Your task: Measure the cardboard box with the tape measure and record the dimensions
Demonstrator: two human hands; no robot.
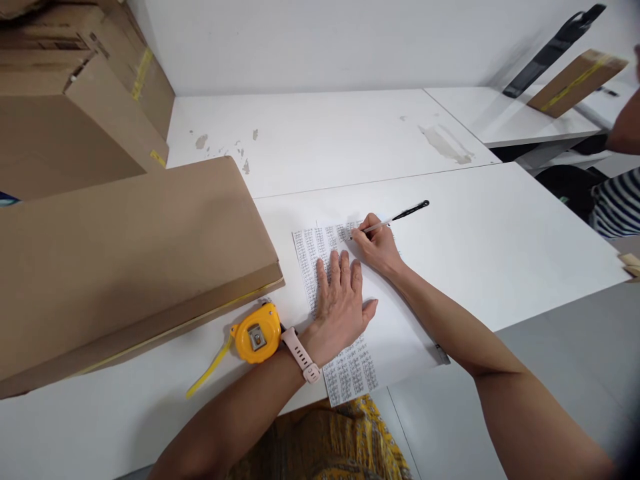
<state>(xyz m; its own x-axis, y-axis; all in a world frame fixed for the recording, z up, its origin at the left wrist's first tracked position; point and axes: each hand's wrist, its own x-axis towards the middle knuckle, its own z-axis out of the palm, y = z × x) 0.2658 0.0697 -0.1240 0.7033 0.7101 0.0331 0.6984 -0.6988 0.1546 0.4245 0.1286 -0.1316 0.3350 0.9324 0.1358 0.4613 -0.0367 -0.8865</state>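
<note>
A sheet of paper with columns of small handwriting lies on the white table, its lower edge reaching past the table's front. My left hand rests flat on the sheet, fingers spread, covering part of the columns. In my right hand is a pen with a clear barrel and black end, its tip at the writing near the top of the page. Left of my left wrist sits a yellow tape measure with a short length of tape pulled out.
A long flat cardboard box lies left of the paper, and larger cartons are stacked behind it. At the far right stand a black bottle and a small brown box. Another person in a striped garment is beyond the table's right side.
</note>
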